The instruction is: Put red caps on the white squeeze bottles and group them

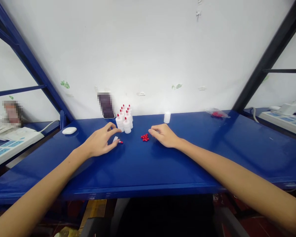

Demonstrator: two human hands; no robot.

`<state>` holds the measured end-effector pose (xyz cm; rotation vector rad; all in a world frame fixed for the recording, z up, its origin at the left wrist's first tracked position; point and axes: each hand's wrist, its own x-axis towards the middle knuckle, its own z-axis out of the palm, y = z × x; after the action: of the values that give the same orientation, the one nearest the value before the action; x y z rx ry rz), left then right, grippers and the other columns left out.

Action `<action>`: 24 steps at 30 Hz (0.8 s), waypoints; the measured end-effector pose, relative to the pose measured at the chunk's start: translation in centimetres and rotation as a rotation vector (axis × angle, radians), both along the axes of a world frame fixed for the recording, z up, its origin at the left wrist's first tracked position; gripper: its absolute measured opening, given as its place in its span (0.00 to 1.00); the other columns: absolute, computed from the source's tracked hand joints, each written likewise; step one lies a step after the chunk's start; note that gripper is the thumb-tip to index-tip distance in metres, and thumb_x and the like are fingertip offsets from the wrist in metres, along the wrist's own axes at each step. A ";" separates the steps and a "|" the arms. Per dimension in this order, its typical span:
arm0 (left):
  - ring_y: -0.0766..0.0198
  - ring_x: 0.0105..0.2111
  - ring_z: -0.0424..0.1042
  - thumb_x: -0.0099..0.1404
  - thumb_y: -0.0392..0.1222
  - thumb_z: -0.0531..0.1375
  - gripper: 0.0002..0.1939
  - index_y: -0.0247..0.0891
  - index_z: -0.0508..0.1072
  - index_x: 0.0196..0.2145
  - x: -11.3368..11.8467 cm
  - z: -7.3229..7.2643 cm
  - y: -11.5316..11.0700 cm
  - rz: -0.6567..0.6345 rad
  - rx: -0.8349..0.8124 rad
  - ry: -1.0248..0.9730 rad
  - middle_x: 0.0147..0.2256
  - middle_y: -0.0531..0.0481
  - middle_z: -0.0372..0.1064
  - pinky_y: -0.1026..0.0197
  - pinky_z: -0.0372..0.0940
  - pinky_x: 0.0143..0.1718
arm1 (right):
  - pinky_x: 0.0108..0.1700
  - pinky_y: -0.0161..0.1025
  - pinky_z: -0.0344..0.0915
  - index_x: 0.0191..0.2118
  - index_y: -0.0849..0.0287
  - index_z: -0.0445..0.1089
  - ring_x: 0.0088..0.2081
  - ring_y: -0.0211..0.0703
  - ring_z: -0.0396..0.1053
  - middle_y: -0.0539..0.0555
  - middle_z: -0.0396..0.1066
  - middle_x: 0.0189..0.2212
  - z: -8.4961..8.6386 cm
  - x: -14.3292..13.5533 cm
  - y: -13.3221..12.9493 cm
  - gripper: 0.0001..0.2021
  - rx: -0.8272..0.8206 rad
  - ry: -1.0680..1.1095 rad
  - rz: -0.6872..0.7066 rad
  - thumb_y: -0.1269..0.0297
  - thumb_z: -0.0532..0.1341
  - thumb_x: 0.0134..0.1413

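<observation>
My left hand is open, thumb and index finger apart, just left of a cluster of several white squeeze bottles with red-tipped nozzles. The index fingertip is at the nearest bottles; whether it touches them I cannot tell. By the thumb tip is a small white piece with a red tip, apparently on the table and partly hidden by the thumb. My right hand is closed, fingers curled and thumb pressed in, right beside a small pile of red caps. What its fingers hold, if anything, is hidden.
A white bottle without a red tip stands behind my right hand. A clear bag of red pieces lies far right on the blue table. A white oval case is at left; a phone leans on the wall.
</observation>
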<state>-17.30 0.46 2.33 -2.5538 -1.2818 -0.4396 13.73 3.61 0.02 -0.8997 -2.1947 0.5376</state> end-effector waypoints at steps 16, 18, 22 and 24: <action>0.53 0.54 0.68 0.66 0.52 0.59 0.14 0.40 0.76 0.39 3.5 3.9 6.4 -0.073 0.095 -0.597 0.55 0.45 0.69 0.47 0.60 0.58 | 0.29 0.36 0.45 0.21 0.58 0.53 0.23 0.34 0.48 0.45 0.49 0.19 0.0 0.2 0.1 0.21 0.024 -0.063 -0.027 0.55 0.51 0.64; 0.52 0.57 0.65 0.65 0.52 0.60 0.13 0.40 0.77 0.36 3.5 3.7 7.8 -0.044 0.130 -0.592 0.56 0.45 0.67 0.45 0.58 0.60 | 0.28 0.36 0.45 0.21 0.58 0.52 0.23 0.34 0.48 0.45 0.49 0.19 0.1 0.2 0.0 0.21 0.022 -0.074 -0.031 0.55 0.51 0.64; 0.51 0.57 0.63 0.64 0.52 0.60 0.13 0.41 0.78 0.35 3.2 2.3 8.3 0.016 0.159 -0.566 0.55 0.47 0.67 0.42 0.57 0.60 | 0.28 0.36 0.44 0.21 0.58 0.54 0.23 0.34 0.48 0.45 0.49 0.19 0.2 0.2 -0.1 0.21 0.026 -0.093 -0.019 0.56 0.51 0.64; 0.51 0.56 0.63 0.65 0.52 0.59 0.13 0.42 0.78 0.36 2.9 1.6 7.9 0.028 0.157 -0.538 0.55 0.47 0.67 0.42 0.57 0.59 | 0.29 0.36 0.44 0.21 0.58 0.54 0.23 0.34 0.48 0.45 0.50 0.19 0.2 0.2 -0.1 0.20 0.028 -0.094 -0.017 0.56 0.51 0.63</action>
<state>-14.36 8.37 3.97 -2.3615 -1.3709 -1.2313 13.97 3.55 0.21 -0.9452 -2.2709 0.4634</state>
